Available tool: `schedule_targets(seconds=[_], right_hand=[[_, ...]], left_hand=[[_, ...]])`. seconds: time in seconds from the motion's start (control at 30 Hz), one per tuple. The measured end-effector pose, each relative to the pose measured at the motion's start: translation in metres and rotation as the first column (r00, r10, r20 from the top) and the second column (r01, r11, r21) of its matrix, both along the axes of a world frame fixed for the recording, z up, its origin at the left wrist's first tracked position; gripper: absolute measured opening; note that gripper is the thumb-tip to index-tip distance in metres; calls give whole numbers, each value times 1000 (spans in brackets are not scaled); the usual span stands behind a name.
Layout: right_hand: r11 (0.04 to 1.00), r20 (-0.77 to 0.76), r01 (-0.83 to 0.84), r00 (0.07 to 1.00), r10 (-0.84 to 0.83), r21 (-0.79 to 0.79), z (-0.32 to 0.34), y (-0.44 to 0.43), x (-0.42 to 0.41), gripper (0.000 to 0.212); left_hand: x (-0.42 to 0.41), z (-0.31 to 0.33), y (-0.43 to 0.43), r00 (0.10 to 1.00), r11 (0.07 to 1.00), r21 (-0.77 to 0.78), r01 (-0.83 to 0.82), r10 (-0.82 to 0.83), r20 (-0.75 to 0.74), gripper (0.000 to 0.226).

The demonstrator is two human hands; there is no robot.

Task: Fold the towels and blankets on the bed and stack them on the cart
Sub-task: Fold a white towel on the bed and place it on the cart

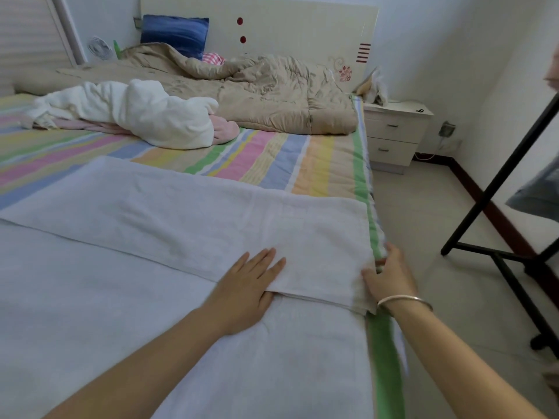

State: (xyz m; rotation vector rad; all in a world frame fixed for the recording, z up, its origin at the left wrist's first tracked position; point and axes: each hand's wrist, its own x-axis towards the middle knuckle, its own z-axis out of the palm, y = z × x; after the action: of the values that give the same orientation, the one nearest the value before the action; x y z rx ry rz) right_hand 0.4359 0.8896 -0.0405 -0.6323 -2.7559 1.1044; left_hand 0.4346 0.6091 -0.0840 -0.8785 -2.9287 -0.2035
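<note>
We look down from the head camera: the white towel (187, 213) lies spread across the near end of the striped sheet (272, 158), one long flap folded over on top. Our left hand (251, 285) presses flat on that fold's edge, fingers straight, gripping nothing. Our right hand (390, 276), silver bangle (405, 300) at the wrist, pinches the towel's corner at the sheet's green border. Further up, a heap of white towels (136, 113) rests beside a tan quilt (257, 86).

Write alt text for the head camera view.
Two hands fold a white towel on a striped bed: the left hand presses flat on the folded layer, the right hand grips its edge. Behind lie a heap of towels and a tan quilt.
</note>
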Motion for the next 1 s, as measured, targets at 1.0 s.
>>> schedule_targets(seconds=[1.0], right_hand=[[768,-260,-366,790,555,525,8,-127,196,49]], left_hand=[[152,41,-166,952,959,277,-59,138,-274,34]])
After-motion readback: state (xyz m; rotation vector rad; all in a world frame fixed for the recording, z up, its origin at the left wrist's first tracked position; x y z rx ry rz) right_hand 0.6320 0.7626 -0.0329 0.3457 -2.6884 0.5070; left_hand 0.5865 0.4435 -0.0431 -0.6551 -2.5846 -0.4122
